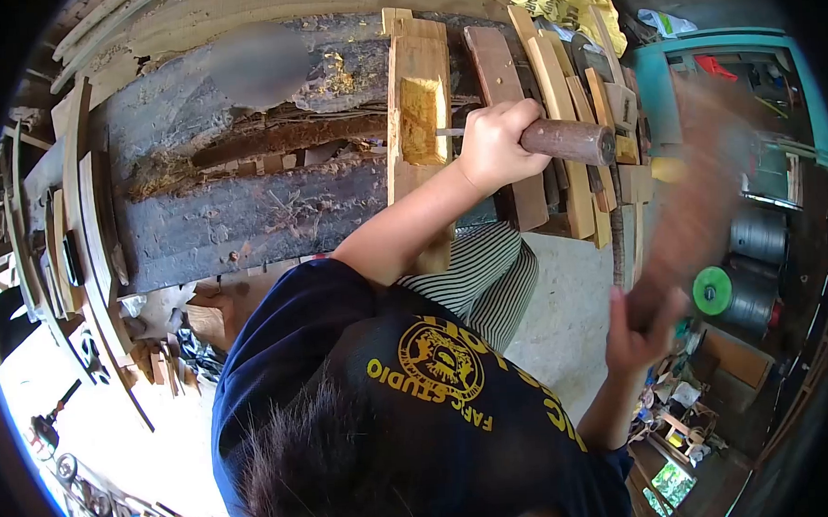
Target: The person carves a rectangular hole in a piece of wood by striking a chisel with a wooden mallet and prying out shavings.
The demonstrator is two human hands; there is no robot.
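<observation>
My left hand (500,148) is wrapped round a chisel, its dark wooden handle (571,143) pointing right and its blade (447,131) reaching over the edge of a recess. That recess is cut into a pale wooden block (416,46), with rough, chipped walls and floor. The block lies across the dark, worn workbench (246,220). On the right, my right hand (646,327) grips the lower end of a long wooden mallet (693,200), raised away from the chisel handle and smeared by motion.
Several boards (566,141) lie right of the block, beside a reddish-brown plank (504,88). More timber (90,245) leans along the bench's left end. A yellow sack (560,3) sits at the back. A teal frame (737,36) and metal cylinders (758,234) stand at right.
</observation>
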